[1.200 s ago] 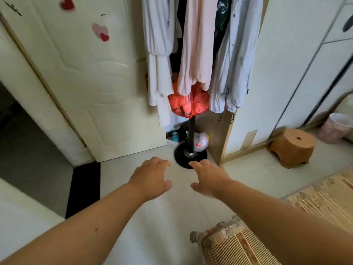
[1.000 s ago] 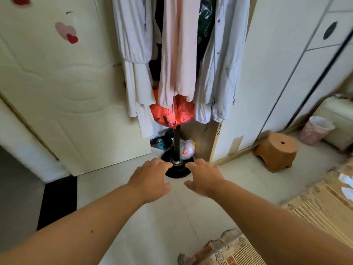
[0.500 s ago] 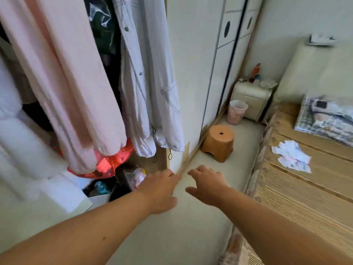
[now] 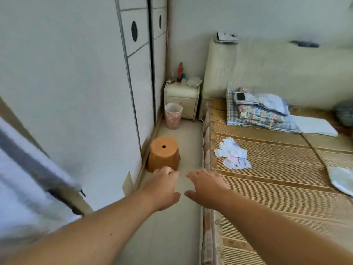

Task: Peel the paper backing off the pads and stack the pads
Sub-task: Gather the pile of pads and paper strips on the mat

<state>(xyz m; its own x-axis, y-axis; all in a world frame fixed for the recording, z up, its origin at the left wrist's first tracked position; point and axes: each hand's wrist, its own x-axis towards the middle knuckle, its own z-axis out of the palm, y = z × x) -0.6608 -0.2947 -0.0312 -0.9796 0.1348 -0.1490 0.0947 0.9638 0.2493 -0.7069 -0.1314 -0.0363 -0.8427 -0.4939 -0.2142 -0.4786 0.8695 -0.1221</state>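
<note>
Small bedroom: pale sliding wardrobe doors point(image 4: 80, 88) fill the left half of the frame, a strip of floor runs up the centre, and a bed under a woven mat point(image 4: 277, 203) takes the right. We hold both hands out low in the middle of the frame, over the gap between floor and bed edge. The left hand point(image 4: 162, 190) and the right hand point(image 4: 207, 190) are side by side and apart, fingers loosely spread, gripping nothing. The pads point(image 4: 232, 153) lie in a small loose heap of white and pastel pieces on the mat, above and right of the right hand, close to the bed's near edge and not touched by either hand. We judge that the work is not begun. Risks from here: the pieces look thin and light, so a careless reach or sweep could push some over the mat's edge to the floor beside the orange stool point(image 4: 164, 153). Once the backing comes off, an exposed sticky face may catch on the ribbed mat or on another pad and spoil the stack. Pulling too fast may tear the paper. Peeled backings dropped into the same heap would be easily mistaken for unpeeled pads. Hard to make out: we cannot tell how many pads there are, nor which pieces are pads and which loose paper. The lower left is a grey-white motion smear. A pale flat thing point(image 4: 342, 180) at the right edge is cut off and unidentified. The far fingertips of both hands are soft with blur.
</note>
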